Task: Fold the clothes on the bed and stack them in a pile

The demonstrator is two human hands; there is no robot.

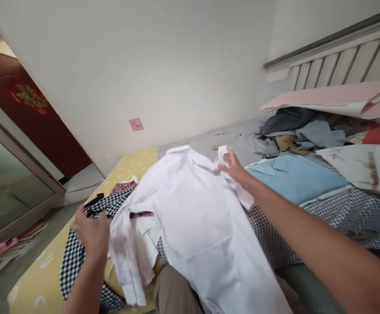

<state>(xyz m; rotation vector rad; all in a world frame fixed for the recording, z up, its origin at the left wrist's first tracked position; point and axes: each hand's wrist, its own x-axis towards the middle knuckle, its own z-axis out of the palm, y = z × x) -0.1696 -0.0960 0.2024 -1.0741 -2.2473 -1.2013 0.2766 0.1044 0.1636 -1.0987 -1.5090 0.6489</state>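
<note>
A white shirt (196,218) lies spread over my lap and the bed, collar end away from me. My right hand (232,165) is closed on the shirt's far shoulder near the collar, bunching the cloth. My left hand (90,231) is closed on the shirt's near sleeve at its left edge, over a black-and-white checked cloth (73,257).
A light blue shirt (294,176) lies flat to the right on the checked bedsheet (275,235). A heap of grey, blue and tan clothes (301,131) and pink card sheets (333,98) sit by the headboard. A yellow mattress edge (42,279) and a glass door (9,187) are left.
</note>
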